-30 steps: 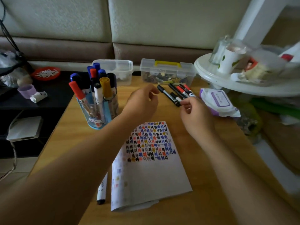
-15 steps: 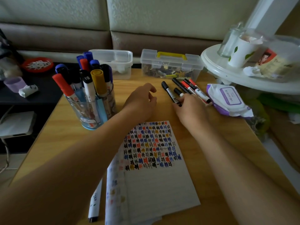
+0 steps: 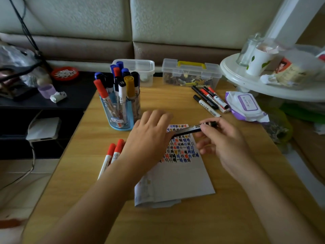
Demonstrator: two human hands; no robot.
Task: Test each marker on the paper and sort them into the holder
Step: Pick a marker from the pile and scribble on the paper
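Markers (image 3: 116, 88) stood capped ends up in the clear blue holder (image 3: 121, 113) at the left of your wooden worktop (image 3: 175, 222), red, blue, black and yellow caps crowded together. Nearer you, two red-capped markers (image 3: 112, 154) lay side by side on the worktop, their lower ends hidden behind your left forearm. Your left hand (image 3: 149, 138) was spread palm down, fingers loosely apart, covering the left edge of the paper (image 3: 181, 175), whose upper part was filled with rows of small coloured marks. Across the top of the paper, a black marker (image 3: 190, 130) ran nearly level between your hands; its left end met your left hand, though I could not tell whether that hand gripped it. Your right hand (image 3: 223, 145) pinched the marker's right end between thumb and fingertips, the other fingers curled beneath. Further right and back, four loose markers (image 3: 211, 99) lay close together, just beside a purple wipes pack (image 3: 246, 106).
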